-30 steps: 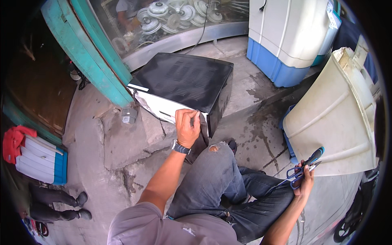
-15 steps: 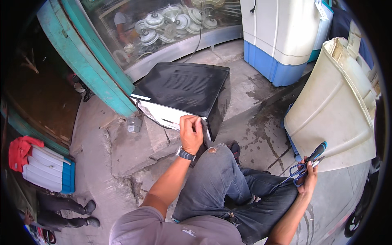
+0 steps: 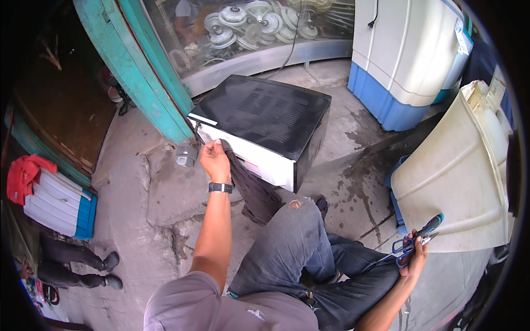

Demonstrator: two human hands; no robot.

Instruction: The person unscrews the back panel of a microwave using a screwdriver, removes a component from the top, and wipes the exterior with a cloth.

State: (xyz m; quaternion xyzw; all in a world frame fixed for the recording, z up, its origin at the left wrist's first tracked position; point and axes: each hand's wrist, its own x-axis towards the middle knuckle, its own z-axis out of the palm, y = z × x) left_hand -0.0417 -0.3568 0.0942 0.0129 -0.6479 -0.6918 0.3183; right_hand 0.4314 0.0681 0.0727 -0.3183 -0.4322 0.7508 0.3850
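My left hand [image 3: 215, 159] is closed on the upper end of a dark cloth [image 3: 255, 190], which hangs down toward my knee. It is held against the white side of a boxy black appliance [image 3: 259, 113] with vent slots in its top. Out to the right, my right hand [image 3: 415, 256] grips blue-handled scissors [image 3: 402, 246] together with a screwdriver [image 3: 430, 225] that has a black and blue handle. A pointed metal tip also sticks out of that hand; what it belongs to is partly hidden.
A teal post [image 3: 138, 71] and a glass display case [image 3: 248, 33] stand behind the appliance. At right are a white-and-blue washing machine [image 3: 403, 60] and a large cream plastic shell [image 3: 458, 171]. Another person's legs [image 3: 72, 265] show at left, below a red cloth [image 3: 30, 176].
My left hand has moved left along the appliance's white side, and the dark cloth now shows stretched out below it. My right hand keeps its hold on the tools. The view has shifted slightly.
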